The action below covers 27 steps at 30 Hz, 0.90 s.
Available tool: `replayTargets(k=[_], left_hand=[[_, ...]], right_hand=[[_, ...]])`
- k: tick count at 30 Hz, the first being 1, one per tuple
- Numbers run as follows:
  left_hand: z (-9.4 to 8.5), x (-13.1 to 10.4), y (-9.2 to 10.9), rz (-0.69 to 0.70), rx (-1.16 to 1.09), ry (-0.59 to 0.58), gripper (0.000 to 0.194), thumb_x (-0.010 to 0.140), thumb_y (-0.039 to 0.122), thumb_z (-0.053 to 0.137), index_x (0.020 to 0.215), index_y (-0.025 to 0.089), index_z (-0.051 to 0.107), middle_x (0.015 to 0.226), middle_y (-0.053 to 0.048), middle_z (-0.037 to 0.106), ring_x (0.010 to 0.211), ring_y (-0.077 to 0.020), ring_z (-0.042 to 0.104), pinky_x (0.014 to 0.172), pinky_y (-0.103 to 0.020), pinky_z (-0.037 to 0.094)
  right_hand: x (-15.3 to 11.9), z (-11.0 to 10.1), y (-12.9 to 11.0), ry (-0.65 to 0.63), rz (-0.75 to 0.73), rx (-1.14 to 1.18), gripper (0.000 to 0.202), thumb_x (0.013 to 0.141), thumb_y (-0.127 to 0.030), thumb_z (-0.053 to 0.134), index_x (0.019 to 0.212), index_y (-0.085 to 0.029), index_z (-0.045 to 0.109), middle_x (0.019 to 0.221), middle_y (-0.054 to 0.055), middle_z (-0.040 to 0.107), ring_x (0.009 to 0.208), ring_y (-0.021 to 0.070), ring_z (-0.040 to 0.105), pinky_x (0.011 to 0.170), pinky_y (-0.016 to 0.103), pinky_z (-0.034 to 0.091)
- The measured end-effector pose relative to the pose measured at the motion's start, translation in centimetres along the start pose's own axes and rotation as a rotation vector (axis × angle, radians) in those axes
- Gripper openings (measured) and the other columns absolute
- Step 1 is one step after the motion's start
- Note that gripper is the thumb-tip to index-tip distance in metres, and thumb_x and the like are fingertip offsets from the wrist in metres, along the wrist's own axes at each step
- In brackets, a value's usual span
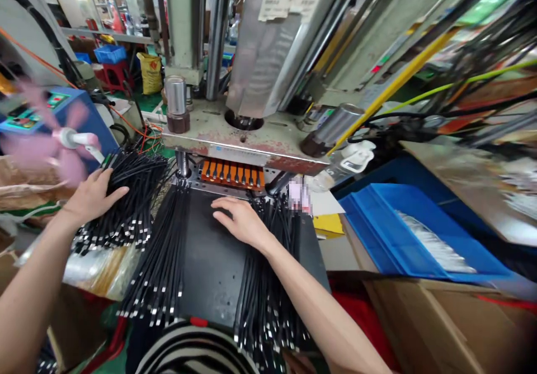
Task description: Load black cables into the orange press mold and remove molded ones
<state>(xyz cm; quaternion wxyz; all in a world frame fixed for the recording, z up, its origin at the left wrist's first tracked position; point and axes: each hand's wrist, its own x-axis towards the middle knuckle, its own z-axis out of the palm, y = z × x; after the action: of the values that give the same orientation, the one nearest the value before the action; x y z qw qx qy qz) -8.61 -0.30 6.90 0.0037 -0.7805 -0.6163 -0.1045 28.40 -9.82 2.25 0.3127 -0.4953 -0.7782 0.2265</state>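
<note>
My left hand (94,195) rests against a pile of black cables (130,200) at the left, thumb apart from the other fingers. My right hand (241,220) is over the dark work plate (205,262), fingers apart and nothing visible in them. Just ahead of it, an orange mould (232,173) sits in the press, with a row of black cable pieces across it. One bundle of black cables (163,251) lies on the plate's left side. Another bundle (262,284) lies to the right, partly under my right wrist and forearm. Many cables end in silvery connectors.
The press's heavy metal plate (247,145) hangs above the mould between steel columns. A pink fan (69,136) spins at the left near a blue control box (84,114). Blue trays (377,234), a white bottle (356,156) and cardboard boxes (444,329) stand at the right.
</note>
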Motion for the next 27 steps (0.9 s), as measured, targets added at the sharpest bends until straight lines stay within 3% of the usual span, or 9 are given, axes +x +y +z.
replayTargets(k=[2,4,7,10,13,17,20,23,27], left_hand=[[-0.4,0.1,4.2,0.122,-0.114,0.094,0.053,0.091,0.052,0.045,0.126,0.014,0.052,0.133,-0.013,0.056,0.126,-0.0257,0.051,0.108,-0.041,0.041],[0.1,0.4,8.7,0.282,-0.34,0.035,0.042,0.09,0.048,0.048,0.115,0.017,0.061,0.114,-0.009,0.067,0.102,-0.0203,0.064,0.092,-0.033,0.051],[2.7,1.9,14.3,0.459,-0.57,-0.335,0.034,0.085,0.04,0.057,0.107,0.016,0.067,0.097,-0.006,0.073,0.084,-0.0175,0.068,0.08,-0.028,0.052],[6.1,4.4,17.2,0.392,-0.693,-0.545,0.024,0.077,0.024,0.062,0.097,0.014,0.07,0.087,-0.007,0.074,0.078,-0.0174,0.069,0.075,-0.027,0.052],[8.0,6.6,18.2,0.289,-0.774,-0.547,0.017,0.076,0.016,0.057,0.087,0.013,0.07,0.076,-0.007,0.073,0.067,-0.0155,0.067,0.065,-0.026,0.051],[7.6,7.7,18.3,0.291,-0.915,-0.528,0.02,0.079,0.019,0.056,0.092,0.013,0.07,0.073,-0.006,0.071,0.062,-0.0134,0.064,0.057,-0.023,0.048],[6.5,7.8,18.4,0.231,-1.136,-0.498,0.031,0.077,0.028,0.064,0.105,0.013,0.066,0.088,-0.008,0.072,0.065,-0.014,0.066,0.057,-0.024,0.049],[5.8,7.6,18.5,0.205,-1.249,-0.54,0.044,0.075,0.035,0.071,0.114,0.015,0.062,0.107,-0.011,0.069,0.08,-0.0185,0.07,0.065,-0.027,0.053],[5.5,6.7,18.7,0.196,-1.302,-0.528,0.044,0.073,0.037,0.075,0.111,0.017,0.065,0.122,-0.011,0.063,0.099,-0.0225,0.068,0.073,-0.028,0.053]], right_hand=[[-0.4,-1.1,1.0,0.049,0.058,0.054,0.018,0.089,-0.018,0.06,0.103,-0.019,0.071,0.105,0.007,0.073,0.096,0.0199,0.068,0.09,0.035,0.051],[-0.4,-1.6,2.0,0.087,0.133,0.154,0.016,0.088,-0.021,0.06,0.099,-0.019,0.071,0.096,0.005,0.075,0.085,0.018,0.07,0.082,0.032,0.053],[0.2,-1.1,3.7,0.133,0.23,0.308,0.015,0.086,-0.024,0.06,0.096,-0.018,0.071,0.086,0.004,0.074,0.074,0.0162,0.069,0.074,0.029,0.054],[1.4,0.1,5.1,0.101,0.293,0.387,0.013,0.084,-0.021,0.06,0.091,-0.016,0.07,0.079,0.004,0.073,0.067,0.0148,0.068,0.068,0.028,0.054],[2.9,1.0,5.6,0.034,0.334,0.457,0.01,0.082,-0.017,0.06,0.087,-0.016,0.068,0.072,0.002,0.07,0.061,0.0129,0.066,0.063,0.026,0.054],[4.9,1.0,5.2,0.072,0.302,0.582,0.009,0.08,-0.017,0.059,0.084,-0.015,0.068,0.075,0.003,0.07,0.059,0.0112,0.064,0.061,0.025,0.054],[5.5,0.5,4.7,0.22,0.263,0.677,0.014,0.079,-0.026,0.063,0.087,-0.016,0.069,0.081,0.004,0.072,0.064,0.0126,0.066,0.066,0.027,0.056],[5.3,0.0,4.4,0.34,0.229,0.722,0.024,0.074,-0.035,0.069,0.091,-0.018,0.069,0.096,0.006,0.073,0.076,0.0158,0.07,0.072,0.029,0.057],[3.6,-1.1,4.4,0.387,0.227,0.716,0.027,0.071,-0.04,0.073,0.088,-0.018,0.07,0.114,0.009,0.069,0.079,0.0172,0.071,0.076,0.032,0.058]])
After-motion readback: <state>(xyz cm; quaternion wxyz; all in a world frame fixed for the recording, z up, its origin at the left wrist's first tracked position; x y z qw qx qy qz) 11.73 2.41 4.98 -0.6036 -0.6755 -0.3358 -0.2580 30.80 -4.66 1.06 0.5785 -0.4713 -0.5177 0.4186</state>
